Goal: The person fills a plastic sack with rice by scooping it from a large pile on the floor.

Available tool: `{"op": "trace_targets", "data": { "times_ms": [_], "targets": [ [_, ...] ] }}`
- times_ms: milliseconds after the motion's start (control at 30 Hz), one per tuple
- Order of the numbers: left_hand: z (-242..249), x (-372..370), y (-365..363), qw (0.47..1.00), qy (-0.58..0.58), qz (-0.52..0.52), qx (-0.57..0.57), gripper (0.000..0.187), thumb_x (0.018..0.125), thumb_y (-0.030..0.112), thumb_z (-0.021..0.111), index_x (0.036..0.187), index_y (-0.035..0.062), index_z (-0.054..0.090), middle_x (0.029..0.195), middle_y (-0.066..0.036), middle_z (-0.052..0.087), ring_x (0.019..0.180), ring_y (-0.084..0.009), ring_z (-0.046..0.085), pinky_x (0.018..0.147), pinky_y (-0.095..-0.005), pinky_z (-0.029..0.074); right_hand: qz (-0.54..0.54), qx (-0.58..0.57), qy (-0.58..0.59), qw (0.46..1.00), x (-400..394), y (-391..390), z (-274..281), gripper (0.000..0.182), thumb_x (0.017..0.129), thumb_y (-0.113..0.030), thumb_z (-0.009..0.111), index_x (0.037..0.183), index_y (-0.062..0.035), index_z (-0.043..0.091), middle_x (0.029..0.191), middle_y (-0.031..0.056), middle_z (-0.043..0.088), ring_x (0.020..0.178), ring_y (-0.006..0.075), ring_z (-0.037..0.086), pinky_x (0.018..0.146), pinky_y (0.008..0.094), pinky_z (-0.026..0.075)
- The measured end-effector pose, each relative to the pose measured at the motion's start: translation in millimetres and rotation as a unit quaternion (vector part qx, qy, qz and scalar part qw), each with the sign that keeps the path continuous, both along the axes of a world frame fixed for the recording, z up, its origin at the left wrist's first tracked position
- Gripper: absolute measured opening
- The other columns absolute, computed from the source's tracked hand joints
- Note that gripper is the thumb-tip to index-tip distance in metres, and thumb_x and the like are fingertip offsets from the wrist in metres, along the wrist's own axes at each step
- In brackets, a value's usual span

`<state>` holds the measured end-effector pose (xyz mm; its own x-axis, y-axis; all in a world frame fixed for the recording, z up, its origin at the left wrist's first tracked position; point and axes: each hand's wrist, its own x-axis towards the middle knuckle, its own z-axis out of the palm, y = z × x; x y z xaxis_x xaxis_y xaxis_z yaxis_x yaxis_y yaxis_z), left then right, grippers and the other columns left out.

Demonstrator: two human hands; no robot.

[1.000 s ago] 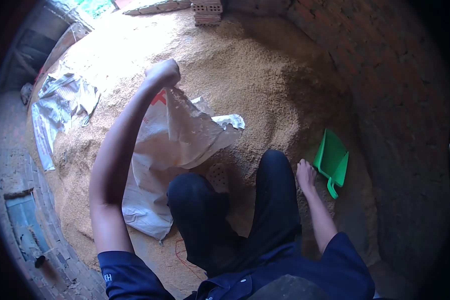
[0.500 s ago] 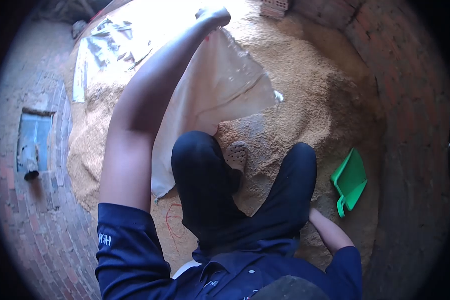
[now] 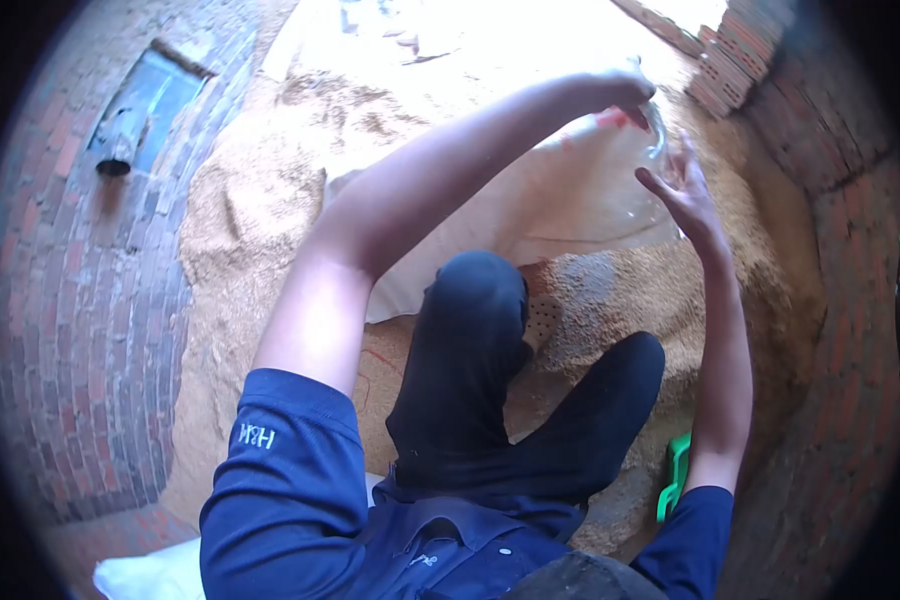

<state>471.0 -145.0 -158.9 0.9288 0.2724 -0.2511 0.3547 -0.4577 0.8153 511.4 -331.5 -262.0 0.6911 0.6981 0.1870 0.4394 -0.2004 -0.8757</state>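
Observation:
A pale woven sack (image 3: 560,195) lies spread over a heap of tan, husk-like grain (image 3: 250,200) in front of my knees. My left hand (image 3: 625,92) is stretched far forward and closed on the sack's upper edge, where a reddish mark shows; glare washes out part of the fingers. Just below and to the right, my right hand (image 3: 688,200) is raised beside the sack's right edge. Its thumb and fingers are spread, with nothing gripped between them.
A green dustpan (image 3: 675,475) is partly hidden behind my right arm. Perforated bricks (image 3: 735,65) are stacked at the upper right. Brick walls curve along both sides, the left one (image 3: 100,350) with a pipe (image 3: 115,160). A white bag (image 3: 155,575) is at the lower left.
My left hand has swung right, drawing the sack's edge with it. My right hand has come up from beside my right knee to the sack. The view has turned.

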Motion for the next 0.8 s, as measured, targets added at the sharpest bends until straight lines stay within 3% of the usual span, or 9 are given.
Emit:
{"op": "trace_targets", "data": {
  "times_ms": [100, 200, 233, 267, 333, 433, 500, 633, 800],
  "targets": [
    [10.9, -77.0, 30.2, 0.986, -0.151, 0.067, -0.037, 0.068, 0.086, 0.022, 0.053, 0.138, -0.0052, 0.02, 0.12, -0.023, 0.05, 0.097, -0.0229, 0.06, 0.082, -0.0318, 0.049, 0.186, -0.035, 0.156, 0.969, 6.3, 20.8, -14.4, 0.05, 0.079, -0.027, 0.068, 0.113, 0.0053, 0.052, 0.094, 0.0124, 0.062, 0.087, 0.0192, 0.06, 0.078, 0.0318, 0.048],
    [-36.4, -216.3, 97.3, 0.907, -0.237, 0.349, -0.014, 0.064, 0.085, 0.026, 0.059, 0.134, -0.004, 0.031, 0.125, -0.017, 0.048, 0.113, -0.0221, 0.049, 0.095, -0.0338, 0.039, 0.173, -0.02, 0.16, 0.972, -10.2, -10.4, -31.5, 0.034, 0.081, -0.018, 0.065, 0.103, 0.0063, 0.057, 0.086, 0.0113, 0.065, 0.077, 0.015, 0.062, 0.069, 0.0298, 0.05],
    [-97.5, -292.9, 139.7, 0.84, -0.209, 0.493, 0.089, 0.054, 0.081, 0.028, 0.062, 0.121, -0.005, 0.048, 0.116, -0.02, 0.055, 0.108, -0.0229, 0.053, 0.089, -0.0345, 0.044, 0.172, -0.011, 0.186, 0.967, -11.1, -24.9, -42.2, 0.033, 0.082, -0.017, 0.064, 0.104, 0.006, 0.056, 0.088, 0.0112, 0.065, 0.078, 0.015, 0.062, 0.07, 0.0299, 0.05],
    [-124.8, -336.4, 120.5, 0.636, -0.058, 0.712, 0.292, 0.058, 0.078, 0.034, 0.064, 0.12, -0.005, 0.05, 0.119, -0.022, 0.054, 0.11, -0.0266, 0.053, 0.092, -0.0375, 0.043, 0.165, -0.001, 0.213, 0.963, -10.0, -36.0, -54.8, 0.033, 0.082, -0.016, 0.064, 0.105, 0.0057, 0.056, 0.089, 0.0112, 0.064, 0.079, 0.015, 0.061, 0.071, 0.03, 0.049],
    [-195.8, -444.7, 105.7, 0.434, 0.212, 0.869, 0.102, 0.1, 0.07, 0.053, 0.067, 0.138, -0.0049, 0.022, 0.142, -0.027, 0.024, 0.128, -0.0341, 0.034, 0.103, -0.0439, 0.032, 0.15, 0.007, 0.24, 0.959, -10.5, -55.7, -75.0, 0.032, 0.082, -0.015, 0.064, 0.106, 0.0052, 0.056, 0.09, 0.0108, 0.064, 0.079, 0.0148, 0.061, 0.071, 0.0302, 0.049],
    [-268.0, -511.1, 53.7, 0.596, 0.005, 0.78, -0.191, 0.107, 0.071, 0.076, 0.048, 0.144, 0.0068, 0.012, 0.148, -0.018, 0.015, 0.134, -0.033, 0.023, 0.107, -0.0511, 0.02, 0.121, 0.001, 0.281, 0.952, -5.4, -71.4, -85.8, 0.029, 0.083, -0.012, 0.064, 0.106, 0.0045, 0.056, 0.091, 0.0086, 0.064, 0.08, 0.0129, 0.059, 0.072, 0.029, 0.049],
    [-356.3, -557.4, 91.9, 0.602, -0.043, 0.731, -0.317, 0.095, 0.077, 0.071, 0.043, 0.144, 0.0098, 0.016, 0.146, -0.015, 0.023, 0.13, -0.0333, 0.029, 0.105, -0.0501, 0.024, 0.117, -0.072, 0.316, 0.939, -4.3, -76.0, -94.4, 0.03, 0.083, -0.013, 0.064, 0.107, 0.0039, 0.056, 0.091, 0.0082, 0.063, 0.08, 0.0116, 0.058, 0.072, 0.0273, 0.048],
    [-335.9, -474.9, 136.0, 0.618, -0.14, 0.696, -0.338, 0.072, 0.085, 0.057, 0.048, 0.135, 0.007, 0.032, 0.135, -0.015, 0.039, 0.122, -0.0293, 0.041, 0.096, -0.0475, 0.036, 0.106, -0.015, 0.319, 0.942, -17.2, -84.0, -118.4, 0.029, 0.083, -0.012, 0.064, 0.108, 0.0005, 0.056, 0.088, 0.0014, 0.06, 0.075, 0.0067, 0.053, 0.064, 0.024, 0.045],
    [-311.0, -418.9, 201.7, 0.625, -0.178, 0.682, -0.337, 0.069, 0.086, 0.055, 0.048, 0.134, 0.007, 0.034, 0.133, -0.014, 0.041, 0.12, -0.028, 0.043, 0.095, -0.0459, 0.037, 0.073, -0.048, 0.321, 0.943, -34.2, -94.1, -119.9, 0.043, 0.082, -0.017, 0.064, 0.118, 0.0009, 0.051, 0.104, 0.011, 0.062, 0.095, 0.0156, 0.057, 0.085, 0.0304, 0.045]
  ]
}}
